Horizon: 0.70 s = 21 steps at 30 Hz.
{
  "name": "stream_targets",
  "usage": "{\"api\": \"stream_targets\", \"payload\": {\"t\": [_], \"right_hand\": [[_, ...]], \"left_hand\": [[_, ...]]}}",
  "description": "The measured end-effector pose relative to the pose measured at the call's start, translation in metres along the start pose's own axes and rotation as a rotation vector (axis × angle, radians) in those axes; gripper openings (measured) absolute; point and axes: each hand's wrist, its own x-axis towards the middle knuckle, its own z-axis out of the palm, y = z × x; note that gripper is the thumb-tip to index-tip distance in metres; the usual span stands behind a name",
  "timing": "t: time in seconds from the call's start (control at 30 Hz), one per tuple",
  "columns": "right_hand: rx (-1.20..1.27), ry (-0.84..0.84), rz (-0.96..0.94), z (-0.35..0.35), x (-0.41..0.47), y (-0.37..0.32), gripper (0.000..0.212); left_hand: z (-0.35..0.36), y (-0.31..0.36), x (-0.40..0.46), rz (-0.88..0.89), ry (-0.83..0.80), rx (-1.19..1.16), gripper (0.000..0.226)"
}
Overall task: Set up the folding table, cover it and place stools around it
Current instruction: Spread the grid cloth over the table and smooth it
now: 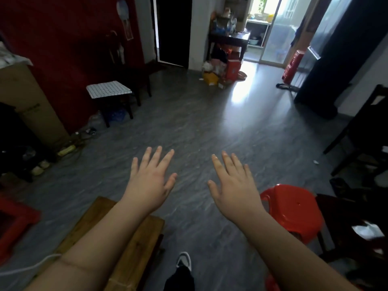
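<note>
Beside the right hand (232, 185), red stool (294, 208), fingers (227, 161) spread, untouched

Stools about the grey floor

A glossy red plastic stool (294, 213) stands upright at lower right; a stack of red plastic stools (292, 67) stands far off; a dark-legged stool with white checked top (109, 90) stands by the wall.

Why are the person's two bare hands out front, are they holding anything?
Why, cannot tell. Both are open and empty: left hand and right hand hover over the grey floor, fingers straight and spread.
</note>
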Motion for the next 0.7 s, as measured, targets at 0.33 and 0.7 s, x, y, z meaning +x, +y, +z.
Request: {"api": "stream_targets", "payload": {"t": [0.33, 0.7], "right_hand": [[-0.013, -0.058, -0.106, 0.024, 0.249, 0.042, 0.068], [0.011, -0.112, -0.216, 0.061, 0.484, 0.084, 0.068]], "left_hand": [[0.023, -0.035, 0.22, -0.141, -0.005, -0.048, 0.068], [0.033, -0.086, 0.418, -0.26, -0.029, 0.036, 0.067]]}}
